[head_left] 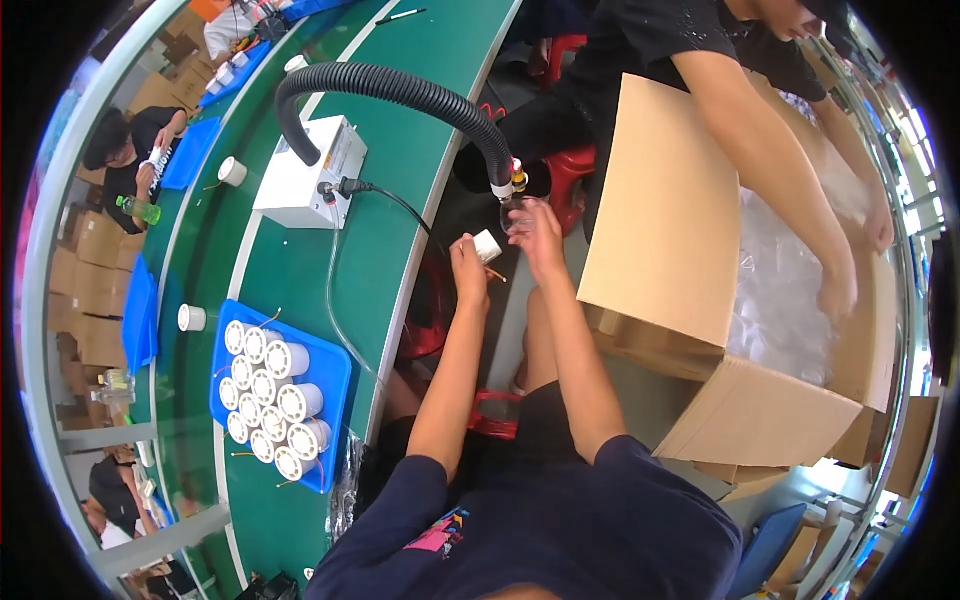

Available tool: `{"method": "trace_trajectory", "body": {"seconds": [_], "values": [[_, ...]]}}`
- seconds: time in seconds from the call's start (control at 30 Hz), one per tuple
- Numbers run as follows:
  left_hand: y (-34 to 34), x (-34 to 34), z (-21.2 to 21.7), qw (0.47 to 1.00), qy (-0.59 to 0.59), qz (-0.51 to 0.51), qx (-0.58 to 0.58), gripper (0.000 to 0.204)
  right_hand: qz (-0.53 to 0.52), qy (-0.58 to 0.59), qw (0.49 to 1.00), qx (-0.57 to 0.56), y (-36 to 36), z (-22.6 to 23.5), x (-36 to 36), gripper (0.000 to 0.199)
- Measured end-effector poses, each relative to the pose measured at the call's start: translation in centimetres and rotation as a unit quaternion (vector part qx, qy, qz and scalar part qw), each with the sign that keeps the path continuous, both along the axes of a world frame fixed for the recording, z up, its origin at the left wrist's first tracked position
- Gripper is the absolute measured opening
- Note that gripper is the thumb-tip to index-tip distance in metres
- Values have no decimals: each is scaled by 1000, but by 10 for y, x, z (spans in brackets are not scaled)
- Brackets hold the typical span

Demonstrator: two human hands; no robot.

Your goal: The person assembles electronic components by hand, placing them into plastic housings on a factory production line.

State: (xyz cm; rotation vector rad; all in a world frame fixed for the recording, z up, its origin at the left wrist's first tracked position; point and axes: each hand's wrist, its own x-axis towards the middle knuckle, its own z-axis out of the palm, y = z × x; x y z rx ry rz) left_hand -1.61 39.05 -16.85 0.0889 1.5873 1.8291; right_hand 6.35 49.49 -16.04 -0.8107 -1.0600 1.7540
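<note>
My left hand is closed on a white cylindrical part with a short orange-brown wire hanging from it. Beside it, my right hand has its fingers wrapped round a clear rounded plastic cover. That cover sits right under the end of a black corrugated hose, which carries a small red and yellow fitting. The hose arches out of a white box-shaped machine on the green bench. Whether the cover touches the hose's end I cannot tell.
A blue tray of several white cylindrical parts stands on the green bench. To the right, another person reaches into a large open cardboard box of clear plastic pieces. A red stool is below; a cable trails off the machine.
</note>
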Motion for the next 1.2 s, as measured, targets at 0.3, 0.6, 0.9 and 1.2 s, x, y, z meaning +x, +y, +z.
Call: {"method": "trace_trajectory", "body": {"seconds": [0.3, 0.6, 0.9, 1.2], "values": [[80, 3, 6, 931, 364, -14, -4, 38, -68, 147, 985, -64, 19, -43, 52, 54], [10, -4, -1, 993, -103, -28, 60, 39, 103, 51, 975, -188, 13, -15, 1, 44], [36, -5, -4, 961, 269, -41, -47, 39, 92, 117, 958, -245, 7, 20, 18, 42], [71, -13, -15, 859, -413, -163, 254, 37, 49, 182, 960, -205, 42, -40, 74, 47]]}}
